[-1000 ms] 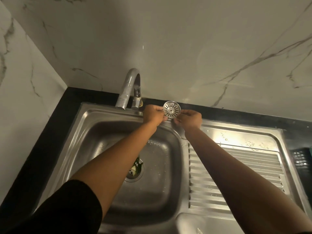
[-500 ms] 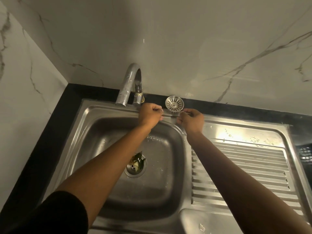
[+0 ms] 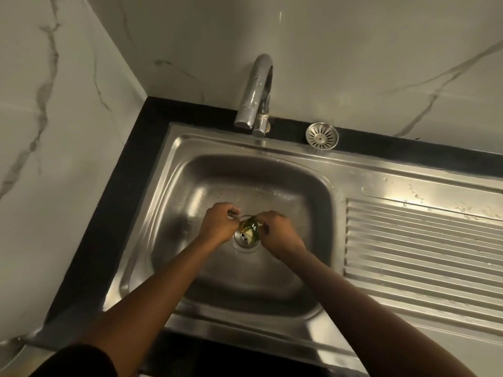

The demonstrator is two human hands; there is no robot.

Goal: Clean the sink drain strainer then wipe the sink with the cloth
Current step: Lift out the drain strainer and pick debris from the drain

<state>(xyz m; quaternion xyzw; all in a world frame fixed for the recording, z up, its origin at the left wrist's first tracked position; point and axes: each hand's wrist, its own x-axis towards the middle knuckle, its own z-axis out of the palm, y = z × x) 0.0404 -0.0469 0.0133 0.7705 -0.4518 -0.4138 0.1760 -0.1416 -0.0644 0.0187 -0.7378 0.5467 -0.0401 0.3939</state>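
Observation:
A round slotted metal strainer cover (image 3: 322, 136) lies on the black counter ledge behind the steel sink (image 3: 272, 164), right of the tap. Both hands are down in the basin at the drain (image 3: 246, 244). My left hand (image 3: 220, 223) pinches the left rim of the drain's strainer basket (image 3: 249, 227). My right hand (image 3: 275, 231) pinches its right rim. The basket holds green and pale food scraps. No cloth is in view.
A chrome tap (image 3: 257, 93) arches over the back of the basin. The ribbed draining board (image 3: 424, 254) lies to the right, with water drops on its far edge. Marble walls close the back and left sides. The black counter (image 3: 130, 170) frames the sink.
Both hands let go of the strainer cover on the back ledge and came down to the drain, where they now grip the basket rim. The view has tilted down.

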